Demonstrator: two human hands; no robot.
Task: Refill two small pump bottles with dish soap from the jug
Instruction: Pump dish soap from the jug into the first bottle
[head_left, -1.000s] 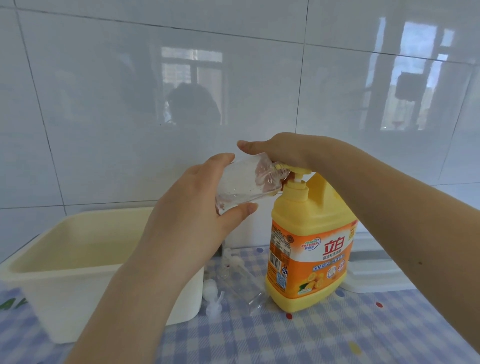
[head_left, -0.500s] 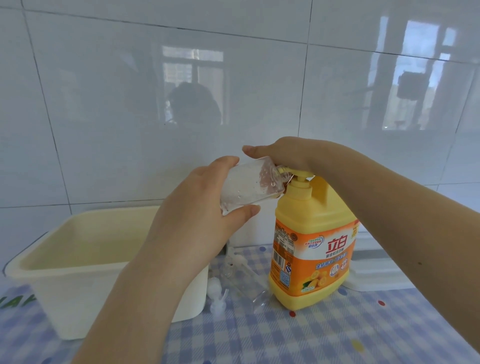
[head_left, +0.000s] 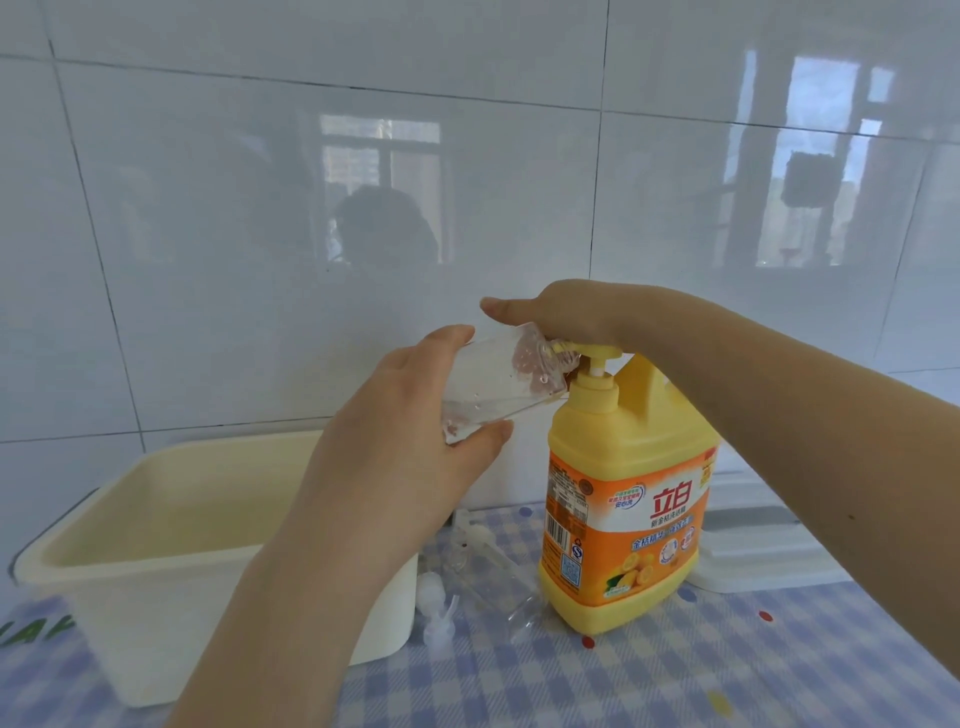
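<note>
A yellow dish soap jug (head_left: 623, 499) with an orange label stands upright on the checked cloth. My right hand (head_left: 566, 314) lies flat on its pump head, fingers straight. My left hand (head_left: 410, 431) grips a small clear bottle (head_left: 498, 384), tilted on its side with its mouth against the pump nozzle. A second clear bottle (head_left: 493, 577) lies on the cloth left of the jug. Two white pump tops (head_left: 436, 608) lie beside it, partly hidden by my left arm.
A cream plastic tub (head_left: 130, 530) stands at the left, close to my left forearm. A white lidded box (head_left: 748, 551) sits behind and right of the jug. A tiled wall runs close behind everything.
The pump head has risen and its white stem now shows under my right hand. The clear bottle stays at the nozzle in my left hand.
</note>
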